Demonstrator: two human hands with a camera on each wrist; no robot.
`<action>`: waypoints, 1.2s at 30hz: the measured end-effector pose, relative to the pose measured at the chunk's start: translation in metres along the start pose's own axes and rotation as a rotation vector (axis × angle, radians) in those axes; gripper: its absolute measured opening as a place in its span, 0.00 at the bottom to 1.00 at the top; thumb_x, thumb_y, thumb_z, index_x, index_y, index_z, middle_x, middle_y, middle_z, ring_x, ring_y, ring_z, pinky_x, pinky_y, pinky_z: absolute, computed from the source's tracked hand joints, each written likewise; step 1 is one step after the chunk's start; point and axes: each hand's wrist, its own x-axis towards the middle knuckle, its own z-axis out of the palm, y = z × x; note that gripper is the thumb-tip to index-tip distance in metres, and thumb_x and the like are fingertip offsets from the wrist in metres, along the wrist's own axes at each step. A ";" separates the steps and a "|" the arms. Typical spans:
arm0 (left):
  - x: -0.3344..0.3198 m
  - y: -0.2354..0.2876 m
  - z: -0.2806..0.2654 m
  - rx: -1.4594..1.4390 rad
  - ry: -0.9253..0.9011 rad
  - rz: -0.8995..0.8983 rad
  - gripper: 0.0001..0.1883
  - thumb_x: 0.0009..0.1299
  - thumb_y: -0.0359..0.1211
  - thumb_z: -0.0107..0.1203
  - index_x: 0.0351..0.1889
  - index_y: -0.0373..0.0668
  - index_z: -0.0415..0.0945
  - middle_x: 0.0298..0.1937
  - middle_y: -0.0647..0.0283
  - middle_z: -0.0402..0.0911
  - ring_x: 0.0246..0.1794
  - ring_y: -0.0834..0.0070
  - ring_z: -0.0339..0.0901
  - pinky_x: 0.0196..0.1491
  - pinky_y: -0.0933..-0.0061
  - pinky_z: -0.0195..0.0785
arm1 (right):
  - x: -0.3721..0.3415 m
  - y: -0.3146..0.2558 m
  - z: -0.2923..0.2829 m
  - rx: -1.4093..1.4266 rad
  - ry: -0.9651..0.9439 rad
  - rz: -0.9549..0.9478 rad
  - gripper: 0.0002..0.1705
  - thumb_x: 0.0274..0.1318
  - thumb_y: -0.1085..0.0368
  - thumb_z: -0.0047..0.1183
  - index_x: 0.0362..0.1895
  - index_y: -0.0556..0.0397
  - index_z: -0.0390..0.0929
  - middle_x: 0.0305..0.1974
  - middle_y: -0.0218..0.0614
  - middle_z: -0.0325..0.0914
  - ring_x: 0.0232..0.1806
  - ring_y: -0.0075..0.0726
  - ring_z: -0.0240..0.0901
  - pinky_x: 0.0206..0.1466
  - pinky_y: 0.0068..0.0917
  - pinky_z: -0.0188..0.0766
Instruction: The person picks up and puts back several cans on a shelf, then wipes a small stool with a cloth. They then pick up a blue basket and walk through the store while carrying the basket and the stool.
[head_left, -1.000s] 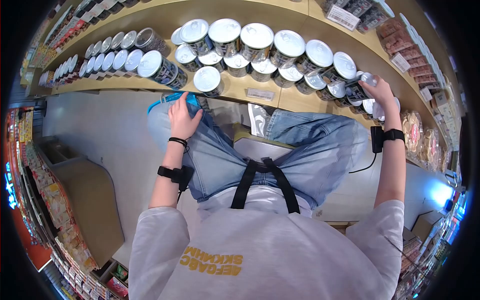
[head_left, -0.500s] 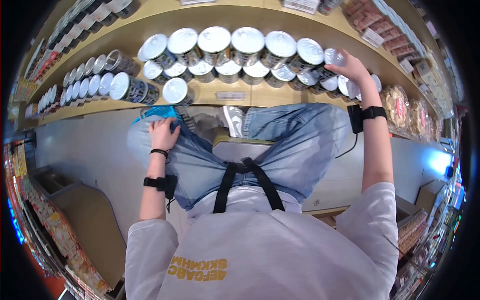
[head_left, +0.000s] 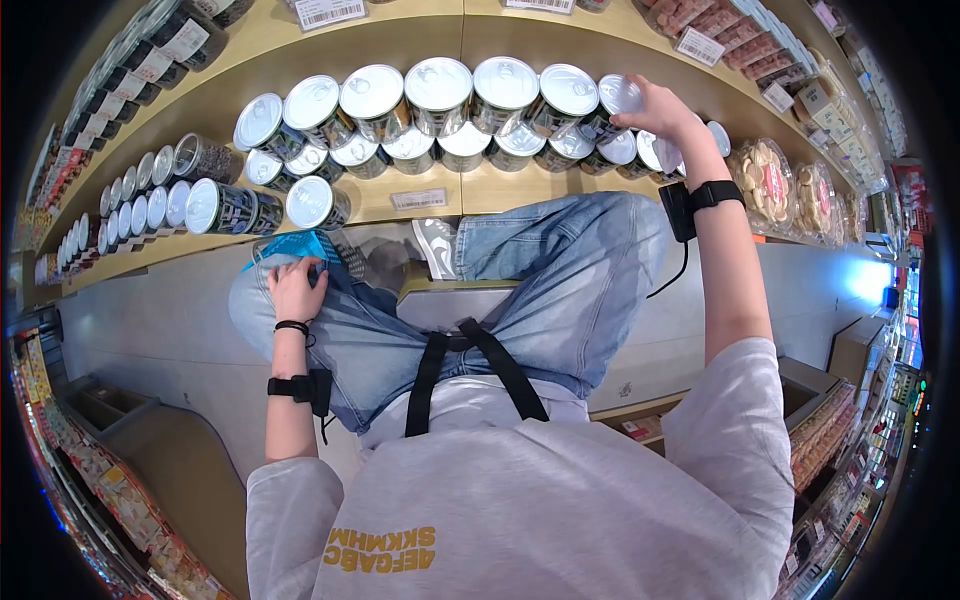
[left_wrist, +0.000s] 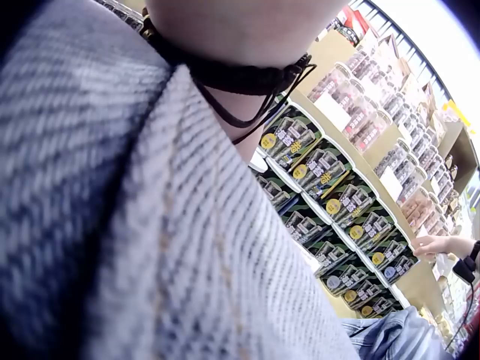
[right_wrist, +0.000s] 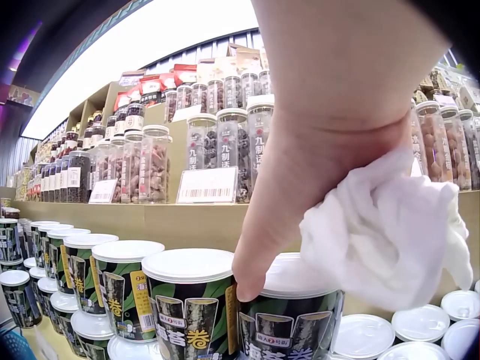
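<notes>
Your R hand [head_left: 658, 112] grips a can [right_wrist: 289, 330] at the R end of the upper row on the shelf [head_left: 545, 187]; thumb on the near side, fingers over the far edge of its lid [head_left: 616, 93]. A crumpled white cloth [right_wrist: 379, 229] hangs under that same palm.

The can's a short, round tub, approx. as tall as it is wide, w/ a flat whitish lid. Body's dark, nearly black, w/ green leaf shapes up top; below, a pic of dark rolls standing side by side, a small white label w/ Chinese text, then big pale characters cut off by the frame edge. Its base is hidden, so can't tell what it touches underneath.

Just beside it, the neighboring can [right_wrist: 191, 307] has the same look, plus a yellow character & a yellow side strip. More matching cans run off to the L, in an upper & a lower row.

Your L hand [head_left: 297, 290] holds nothing; it rests on your L knee [head_left: 250, 312], fingers loosely bent, near a blue basket [head_left: 292, 246]. Clear jars [right_wrist: 232, 146] w/ white lids fill the shelf above, behind a price tag [right_wrist: 208, 185].
</notes>
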 end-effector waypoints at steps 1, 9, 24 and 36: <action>0.000 0.000 0.000 -0.001 -0.003 0.000 0.12 0.59 0.39 0.56 0.40 0.49 0.76 0.35 0.65 0.79 0.43 0.65 0.71 0.58 0.57 0.50 | 0.001 0.001 0.000 0.007 -0.001 -0.002 0.52 0.29 0.44 0.64 0.60 0.57 0.62 0.49 0.56 0.72 0.52 0.52 0.69 0.56 0.36 0.65; 0.000 0.002 -0.003 0.003 -0.004 -0.002 0.12 0.59 0.40 0.55 0.40 0.49 0.76 0.35 0.64 0.79 0.43 0.64 0.71 0.58 0.57 0.50 | 0.005 0.008 0.001 0.031 -0.009 -0.040 0.51 0.27 0.48 0.65 0.61 0.53 0.61 0.50 0.53 0.72 0.53 0.51 0.69 0.57 0.35 0.64; 0.001 0.004 -0.003 -0.005 0.006 0.005 0.11 0.59 0.39 0.56 0.38 0.49 0.76 0.33 0.65 0.79 0.42 0.65 0.72 0.58 0.56 0.50 | -0.001 0.003 -0.004 0.016 -0.001 -0.108 0.49 0.31 0.52 0.64 0.63 0.47 0.60 0.49 0.51 0.72 0.51 0.50 0.70 0.55 0.35 0.65; 0.028 -0.001 -0.012 -0.563 0.135 -0.226 0.51 0.47 0.38 0.69 0.65 0.35 0.46 0.54 0.40 0.62 0.56 0.50 0.62 0.58 0.61 0.57 | -0.086 -0.003 0.027 0.661 0.718 0.147 0.15 0.62 0.61 0.44 0.34 0.61 0.75 0.26 0.33 0.75 0.29 0.21 0.66 0.36 0.20 0.63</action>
